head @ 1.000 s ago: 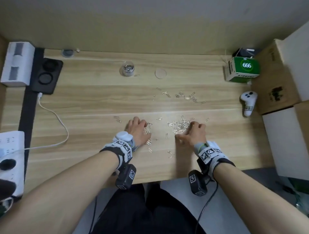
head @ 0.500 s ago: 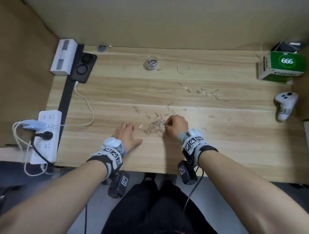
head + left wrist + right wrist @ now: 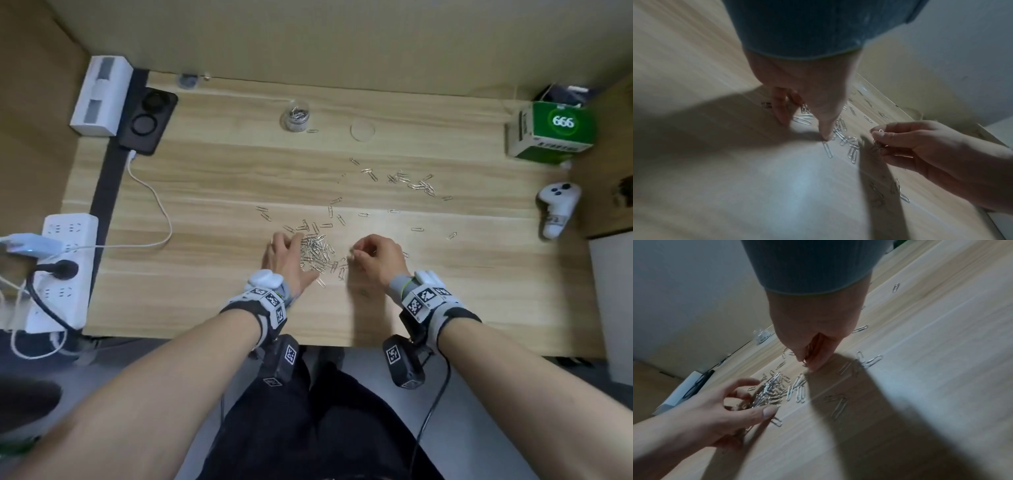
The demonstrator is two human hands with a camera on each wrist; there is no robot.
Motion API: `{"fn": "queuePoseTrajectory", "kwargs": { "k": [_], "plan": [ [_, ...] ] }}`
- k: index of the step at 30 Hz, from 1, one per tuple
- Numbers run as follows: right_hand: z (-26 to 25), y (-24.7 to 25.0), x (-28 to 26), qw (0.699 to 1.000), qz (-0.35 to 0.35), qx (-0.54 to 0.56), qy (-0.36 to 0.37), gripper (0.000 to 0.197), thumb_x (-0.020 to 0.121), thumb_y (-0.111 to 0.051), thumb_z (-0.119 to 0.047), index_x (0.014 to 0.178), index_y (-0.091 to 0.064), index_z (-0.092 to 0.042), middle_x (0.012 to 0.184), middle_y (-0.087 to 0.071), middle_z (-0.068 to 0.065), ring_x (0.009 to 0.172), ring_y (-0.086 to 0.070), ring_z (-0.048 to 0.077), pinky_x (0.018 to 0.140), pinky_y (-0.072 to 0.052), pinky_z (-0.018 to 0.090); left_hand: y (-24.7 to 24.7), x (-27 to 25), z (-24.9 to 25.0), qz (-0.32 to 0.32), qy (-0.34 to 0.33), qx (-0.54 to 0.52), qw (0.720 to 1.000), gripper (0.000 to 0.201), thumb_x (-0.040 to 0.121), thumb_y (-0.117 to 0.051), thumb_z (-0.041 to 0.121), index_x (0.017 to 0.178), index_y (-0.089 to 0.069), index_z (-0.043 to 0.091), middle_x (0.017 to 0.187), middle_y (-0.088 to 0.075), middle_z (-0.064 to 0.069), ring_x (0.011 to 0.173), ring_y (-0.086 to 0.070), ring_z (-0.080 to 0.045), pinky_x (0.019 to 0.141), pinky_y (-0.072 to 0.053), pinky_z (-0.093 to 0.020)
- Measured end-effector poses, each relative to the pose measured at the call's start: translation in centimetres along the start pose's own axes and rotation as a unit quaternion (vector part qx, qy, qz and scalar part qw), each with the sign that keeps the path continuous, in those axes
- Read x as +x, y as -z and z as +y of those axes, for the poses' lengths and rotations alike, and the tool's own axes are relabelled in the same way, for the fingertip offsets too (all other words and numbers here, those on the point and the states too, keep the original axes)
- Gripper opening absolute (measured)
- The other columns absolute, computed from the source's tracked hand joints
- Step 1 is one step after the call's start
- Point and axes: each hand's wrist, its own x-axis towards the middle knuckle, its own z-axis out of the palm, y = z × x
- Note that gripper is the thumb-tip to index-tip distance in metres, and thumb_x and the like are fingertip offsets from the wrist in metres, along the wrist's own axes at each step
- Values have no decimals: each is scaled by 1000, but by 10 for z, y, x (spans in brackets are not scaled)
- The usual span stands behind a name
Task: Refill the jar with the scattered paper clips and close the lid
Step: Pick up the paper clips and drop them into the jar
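Note:
A heap of silver paper clips (image 3: 317,253) lies on the wooden desk (image 3: 212,192) between my hands. My left hand (image 3: 286,255) rests at the heap's left edge, fingers spread and lightly bent against the clips (image 3: 766,394). My right hand (image 3: 371,255) hovers just right of the heap and pinches a few clips (image 3: 877,142) in curled fingers (image 3: 809,353). More clips (image 3: 411,181) lie scattered farther back and right. The small clear jar (image 3: 295,116), open with clips inside, stands at the back. Its clear round lid (image 3: 362,131) lies flat to the jar's right.
A green box (image 3: 551,133) and a white controller (image 3: 558,212) sit at the desk's right. On the left are a black charging pad (image 3: 147,120), a white device (image 3: 101,96) and a power strip (image 3: 58,274) with cables. The desk's front edge runs under my wrists.
Both hands swept the clips together into one heap. My left hand then slid back up against the heap, while the right rose off it with a few clips pinched.

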Motion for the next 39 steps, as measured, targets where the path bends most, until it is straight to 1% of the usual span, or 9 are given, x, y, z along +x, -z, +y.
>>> {"fn": "queuePoseTrajectory", "kwargs": {
  "k": [3, 8, 14, 17, 20, 24, 28, 32, 39],
  "plan": [
    [13, 9, -4, 1000, 15, -10, -10, 25, 74, -79, -26, 97, -70, -22, 93, -70, -1, 88, -66, 19, 85, -53, 36, -1, 11, 9, -8, -25, 11, 1000, 88, 60, -83, 49, 133, -39, 26, 117, -36, -6, 100, -44, -27, 93, -44, -41],
    [22, 14, -12, 997, -1, -78, -23, 69, 60, -88, -43, 119, -57, -27, 121, -45, 1, 102, -58, 18, 94, -49, 33, 2, 22, 12, -34, -43, -17, 998, 63, 72, -79, 38, 124, -48, 24, 117, -44, -5, 105, -45, -25, 92, -45, -40],
    [9, -11, -18, 993, -15, -114, 30, 85, 52, -89, -47, 126, -51, -30, 124, -40, 2, 103, -54, 23, 89, -51, 35, 0, 22, 6, -47, -70, -67, 994, 17, 83, -70, 27, 88, -59, 16, 90, -52, 3, 87, -53, -21, 72, -40, -31],
    [-2, -21, -11, 992, -30, -111, 61, 81, 55, -90, -37, 126, -52, -29, 123, -41, 1, 100, -57, 25, 82, -49, 31, 6, 27, 1, -69, -57, -61, 994, 12, 86, -68, 24, 80, -60, 17, 88, -55, -1, 86, -55, -24, 68, -32, -28],
    [-16, -26, 1, 992, -41, -91, 77, 67, 61, -89, -29, 119, -57, -26, 118, -46, 0, 90, -59, 26, 80, -48, 32, 14, 30, -10, -64, -39, -53, 996, 11, 84, -69, 24, 81, -64, 14, 93, -63, -6, 89, -58, -27, 72, -37, -30],
    [-31, -33, 19, 988, -63, -112, 92, 36, 69, -85, -25, 100, -67, -22, 100, -54, -3, 91, -59, 23, 72, -38, 29, 28, 28, -25, -35, -13, -75, 996, 14, 83, -71, 25, 85, -67, 12, 93, -64, -4, 85, -56, -21, 71, -37, -28],
    [-52, -48, 29, 981, -74, -142, 105, 12, 78, -78, -25, 84, -71, -19, 94, -66, 2, 91, -61, 25, 72, -41, 30, 47, 33, -38, -18, 7, -79, 997, 10, 85, -68, 22, 82, -66, 13, 90, -63, -3, 80, -54, -17, 69, -34, -25],
    [-73, -55, 36, 984, -78, -145, 74, 13, 79, -77, -28, 87, -74, -19, 93, -74, 2, 92, -64, 22, 80, -49, 31, 68, 47, -51, -13, 12, -103, 995, 11, 83, -71, 23, 79, -66, 14, 88, -65, -3, 79, -56, -18, 68, -37, -26],
    [-113, -14, 66, 997, -35, -70, 8, 17, 75, -80, -29, 80, -76, -14, 72, -71, 3, 72, -64, 19, 64, -48, 28, 107, 94, -40, 1, -6, -137, 991, 14, 83, -72, 25, 80, -65, 13, 83, -59, 1, 77, -54, -18, 67, -35, -25]
  ]
}}
